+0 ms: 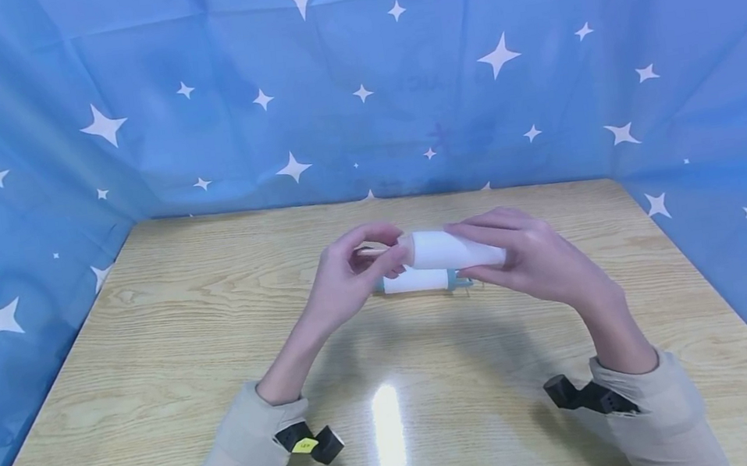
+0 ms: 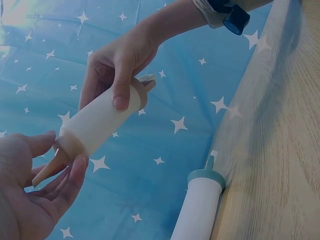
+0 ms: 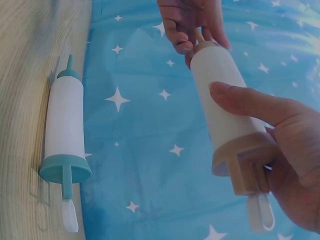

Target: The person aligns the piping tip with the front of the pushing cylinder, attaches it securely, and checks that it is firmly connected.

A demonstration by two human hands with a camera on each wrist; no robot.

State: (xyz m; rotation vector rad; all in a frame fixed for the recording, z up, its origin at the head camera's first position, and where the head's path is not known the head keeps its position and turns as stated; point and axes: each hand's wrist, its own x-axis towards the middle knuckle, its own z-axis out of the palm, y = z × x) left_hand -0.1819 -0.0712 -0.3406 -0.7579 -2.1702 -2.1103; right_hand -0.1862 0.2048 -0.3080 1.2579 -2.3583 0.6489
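Note:
Raised over the table is a white tube with tan end caps (image 1: 453, 248). Its body lies in the grip of my right hand (image 1: 547, 261), thumb along the side in the right wrist view. At the other end, my left hand (image 1: 347, 276) pinches the tan cap (image 2: 70, 143) between thumb and fingers. A tan spout (image 2: 51, 168) sticks out of that cap, and a white loop (image 3: 261, 214) hangs from the opposite end. Beneath, a similar white tube with teal ends (image 3: 65, 117) lies on its side on the table, partly covered by the held one in the head view.
The wood-grain table (image 1: 172, 370) spreads under both hands, with a bright light reflection near its front. Blue cloth with white stars (image 1: 223, 111) hangs behind it and on both sides. Black cameras are strapped over the beige sleeves (image 1: 240, 455).

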